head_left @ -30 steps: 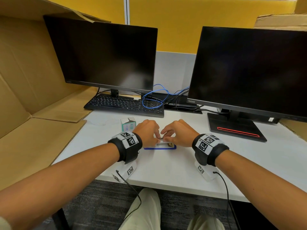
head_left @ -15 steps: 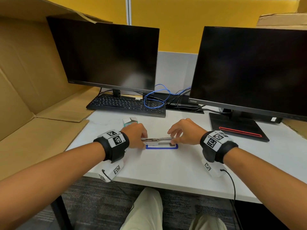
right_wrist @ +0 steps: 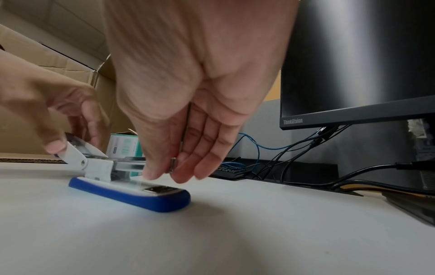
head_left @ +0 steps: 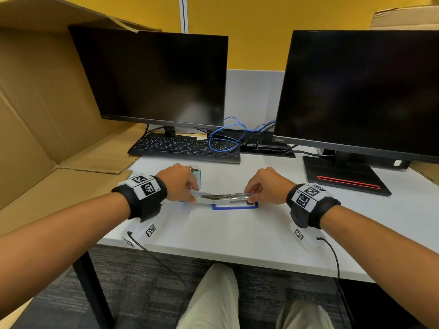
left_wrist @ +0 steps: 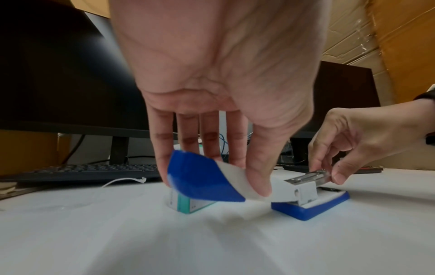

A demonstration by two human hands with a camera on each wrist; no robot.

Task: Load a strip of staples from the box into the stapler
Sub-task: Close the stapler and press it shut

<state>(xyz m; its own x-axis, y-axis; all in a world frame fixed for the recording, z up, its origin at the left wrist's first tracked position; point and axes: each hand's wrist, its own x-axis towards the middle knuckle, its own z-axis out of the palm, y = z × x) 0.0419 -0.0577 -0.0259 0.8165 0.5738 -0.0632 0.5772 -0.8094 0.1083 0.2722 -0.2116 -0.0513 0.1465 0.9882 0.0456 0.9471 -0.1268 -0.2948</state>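
Observation:
The stapler stands open near the middle of the white table on its blue base. Its blue-and-white cover is swung back to the left, and my left hand grips it between thumb and fingers. The bare metal magazine lies level above the base. My right hand pinches the magazine's front end, thumb below and forefinger above. The small white-and-teal staple box stands just behind my left hand, its top flap open. No loose staple strip shows.
Two dark monitors stand at the back, with a black keyboard and a tangle of blue and black cables between them. The right monitor's flat black foot lies right of my right hand. Flattened cardboard borders the table's left side.
My hands have drawn apart. The left hand has swung the stapler's cover open to the left, baring the magazine, while the right hand stays at the front end.

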